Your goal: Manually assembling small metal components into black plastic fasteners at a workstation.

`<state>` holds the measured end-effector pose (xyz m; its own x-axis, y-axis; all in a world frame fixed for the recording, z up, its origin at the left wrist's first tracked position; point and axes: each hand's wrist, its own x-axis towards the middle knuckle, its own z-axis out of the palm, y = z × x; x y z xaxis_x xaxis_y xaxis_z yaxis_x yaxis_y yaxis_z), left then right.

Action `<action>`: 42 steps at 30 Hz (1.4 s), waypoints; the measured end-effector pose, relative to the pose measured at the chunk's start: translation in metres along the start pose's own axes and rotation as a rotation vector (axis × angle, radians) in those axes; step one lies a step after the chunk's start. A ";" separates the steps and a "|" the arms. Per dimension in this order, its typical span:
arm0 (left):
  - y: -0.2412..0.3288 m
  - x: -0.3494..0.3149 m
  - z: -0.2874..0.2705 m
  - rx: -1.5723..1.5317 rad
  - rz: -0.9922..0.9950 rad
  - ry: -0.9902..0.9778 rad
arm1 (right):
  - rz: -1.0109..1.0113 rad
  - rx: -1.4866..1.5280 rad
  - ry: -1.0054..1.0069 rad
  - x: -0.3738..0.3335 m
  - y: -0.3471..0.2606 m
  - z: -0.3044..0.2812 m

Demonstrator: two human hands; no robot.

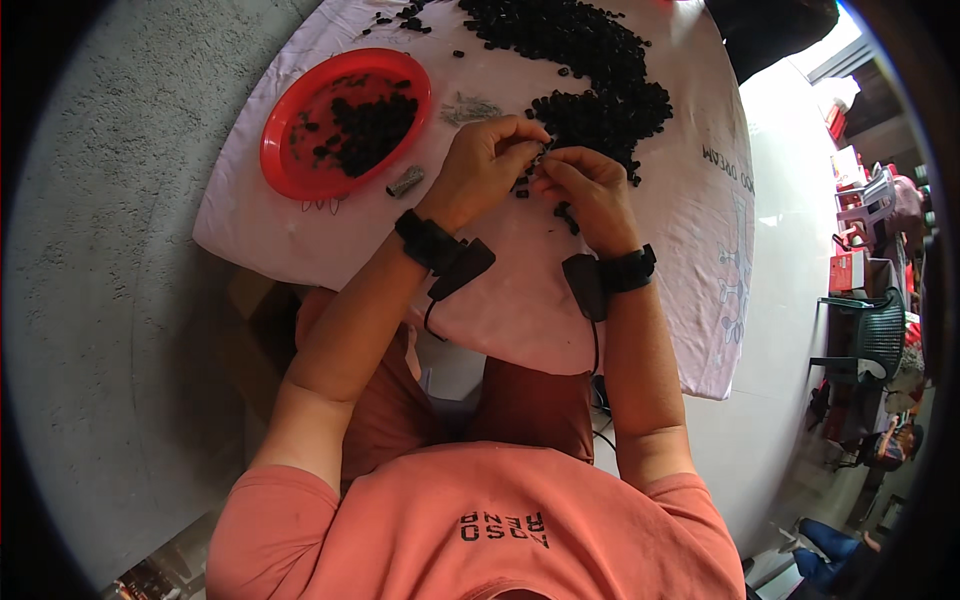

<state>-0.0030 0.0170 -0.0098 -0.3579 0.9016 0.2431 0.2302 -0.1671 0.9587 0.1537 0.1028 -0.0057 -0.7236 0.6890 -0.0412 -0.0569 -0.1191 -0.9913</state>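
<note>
Pinching a small part (543,151) in closed grips, the left hand (484,168) and right hand (594,197) meet beside the black pieces (603,112).

Upper body: salmon-coloured short-sleeved T-shirt (400,530), with black block lettering (505,527) at the chest. Legs: reddish-brown legwear (535,408), perhaps trousers, its full length hidden. Left wrist: black strap (424,241), dark wedge-shaped module (467,266), thin black cable (431,318). Right wrist: matching strap (630,270), tapered dark module (584,285), second cable (596,348).
</note>
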 end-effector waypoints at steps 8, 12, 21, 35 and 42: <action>0.004 -0.004 0.004 0.212 0.101 0.064 | -0.015 0.030 0.024 0.002 0.004 0.000; 0.002 -0.004 0.004 0.184 0.080 0.065 | -0.039 0.048 0.021 0.003 0.008 0.000; 0.003 -0.004 0.004 0.121 0.058 0.055 | -0.032 0.052 0.048 0.003 0.005 0.001; 0.010 -0.006 0.009 0.271 0.224 0.147 | -0.005 0.095 0.080 0.001 0.007 0.002; 0.008 -0.005 0.006 0.288 0.229 0.145 | 0.010 0.180 0.042 0.000 0.008 0.002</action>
<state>0.0057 0.0137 -0.0045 -0.3873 0.7844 0.4845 0.5558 -0.2206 0.8015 0.1519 0.1003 -0.0138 -0.6953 0.7162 -0.0597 -0.1751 -0.2494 -0.9524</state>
